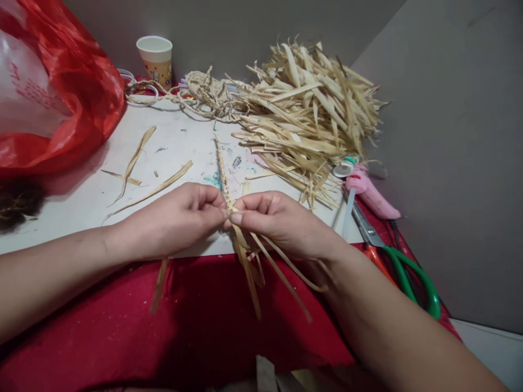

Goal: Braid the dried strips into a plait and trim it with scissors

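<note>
- The left hand (198, 215) is closed to a narrow pinch, thumb and fingertips together on the lower end of a thin, pale straw-coloured braid of flat dried strips (222, 166).
- The right hand (272, 218) pinches the same spot from the other side — thumb on top, fingers curled beneath — so the two sets of fingertips nearly meet.
- The braid lies between the hands at the middle of the view, running away from the fingertips over a white, paint-marked flat surface (175, 141).
- Below the pinch, long tan unbraided strips (248, 272) fan down and to the right, hanging over a deep red cloth (102, 321) at the near edge.
- Beyond the left hand, a few loose dried strips (139, 149) lie on the white surface, some crossing.
- Past the braid's far end sits a loose heap of twisted, beige plaited cord (206, 90); touching it on the right is a large, tangled pile of flat, cream-coloured dried leaves (310, 98).
- A white-rimmed paper cup with a tan printed side (155, 62) stands upright at the back.
- At far left, a shiny red plastic bag (96, 92) bulges above a dark brown fibrous tuft (18, 204).
- Near the right forearm lie a pink glue gun (376, 198) and steel scissors with a green handle loop (412, 283) — something orange-red shows beside that loop, partly hidden.
</note>
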The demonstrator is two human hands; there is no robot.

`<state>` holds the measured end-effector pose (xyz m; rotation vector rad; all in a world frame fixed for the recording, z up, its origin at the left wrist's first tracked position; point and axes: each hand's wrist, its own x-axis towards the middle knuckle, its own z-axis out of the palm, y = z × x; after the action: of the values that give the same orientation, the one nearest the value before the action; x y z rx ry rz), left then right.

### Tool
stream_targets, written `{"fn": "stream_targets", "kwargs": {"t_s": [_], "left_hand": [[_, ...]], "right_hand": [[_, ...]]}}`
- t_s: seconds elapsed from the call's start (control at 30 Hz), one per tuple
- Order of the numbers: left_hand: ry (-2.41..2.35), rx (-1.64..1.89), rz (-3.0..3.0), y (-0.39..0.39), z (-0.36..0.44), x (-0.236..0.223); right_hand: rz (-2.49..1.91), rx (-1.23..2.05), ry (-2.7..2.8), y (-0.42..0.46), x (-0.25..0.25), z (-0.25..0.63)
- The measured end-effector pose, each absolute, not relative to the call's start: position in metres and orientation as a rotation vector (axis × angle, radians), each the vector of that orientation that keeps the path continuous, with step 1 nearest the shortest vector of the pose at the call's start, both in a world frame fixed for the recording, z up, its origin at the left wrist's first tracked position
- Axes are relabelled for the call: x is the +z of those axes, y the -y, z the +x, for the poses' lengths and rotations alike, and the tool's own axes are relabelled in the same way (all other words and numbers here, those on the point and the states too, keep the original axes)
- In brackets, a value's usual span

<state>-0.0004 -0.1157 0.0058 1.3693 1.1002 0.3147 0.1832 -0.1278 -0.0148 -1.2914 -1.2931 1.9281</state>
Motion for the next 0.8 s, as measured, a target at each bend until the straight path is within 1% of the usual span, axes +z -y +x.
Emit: {"fn": "stream_targets", "kwargs": {"t_s": [0.17,0.5,0.73,0.8], "left_hand": [[-1.144,0.312,1.489,0.1167,-0.0016,0.004],[-1.127,0.229,1.285,0.1106,0.0029,0.0087],[-1.137,0.197,1.257,0.1086,0.0,0.0009],[-1.127,0.212,1.261,0.1091,-0.0009,-0.0008]], "right_hand": [[-1.322,1.859,1.439,0.1276,-0.0131,0.1834],[-1.422,1.551,1.723,0.1305,-0.0114,0.1835],[-1.404,1.338,1.962,0.1338,-0.0154,0.1806],[-1.39,1.332,1.998,0.1332,-0.0153,0.1813]]}}
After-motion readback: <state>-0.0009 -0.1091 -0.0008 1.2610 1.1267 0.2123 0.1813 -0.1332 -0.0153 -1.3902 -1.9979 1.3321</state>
